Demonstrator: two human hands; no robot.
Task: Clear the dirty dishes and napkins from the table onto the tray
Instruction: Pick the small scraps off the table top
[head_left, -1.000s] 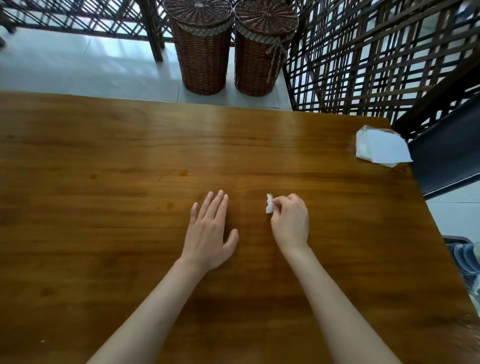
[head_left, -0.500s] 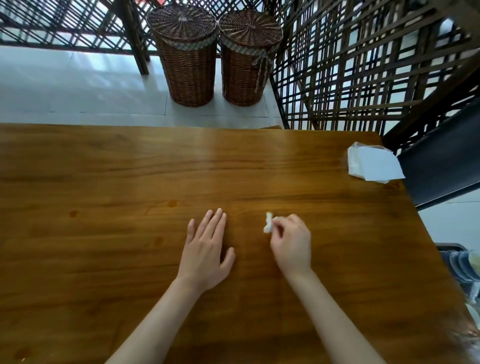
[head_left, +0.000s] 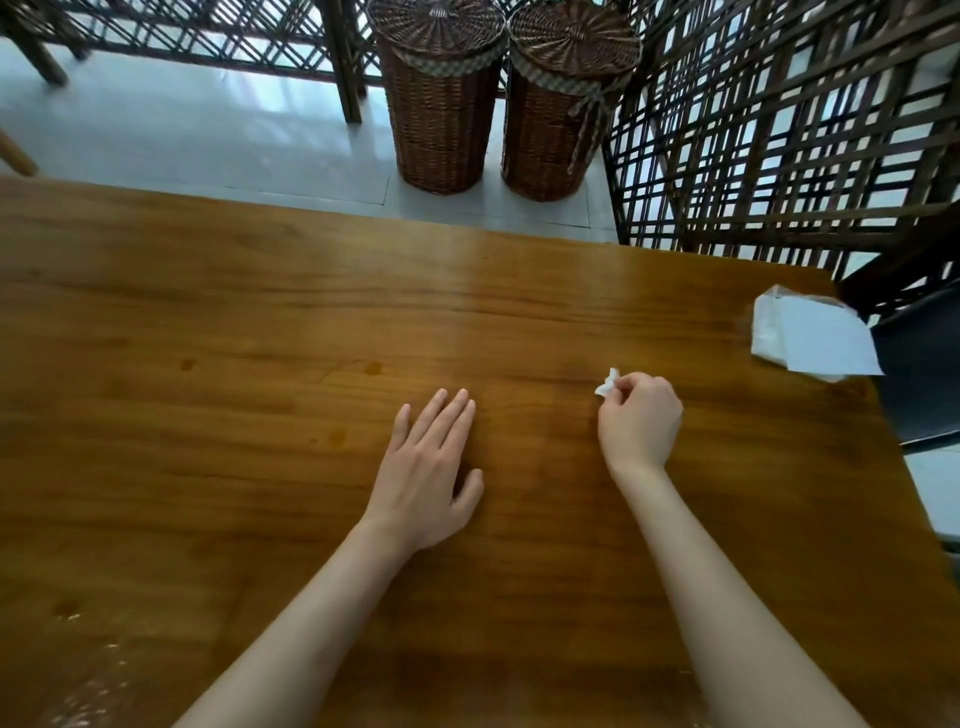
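My right hand (head_left: 640, 422) is curled over the wooden table (head_left: 260, 322), and its fingers pinch a small crumpled scrap of white napkin (head_left: 608, 383). To its left, my left hand (head_left: 428, 475) lies flat on the tabletop with the fingers straight and holds nothing. A pack of white napkins in clear wrap (head_left: 810, 338) sits at the table's far right corner. No dishes and no tray are in view.
Two tall lidded wicker baskets (head_left: 441, 98) (head_left: 563, 104) stand on the pale floor beyond the far edge. A dark wooden lattice screen (head_left: 779, 130) runs along the back and right. A dark chair seat (head_left: 919, 374) is beside the right edge. Wet marks dot the table at the near left.
My right hand has moved to the right with the napkin scrap, away from my left hand. The left hand stays flat on the table. The view has shifted.
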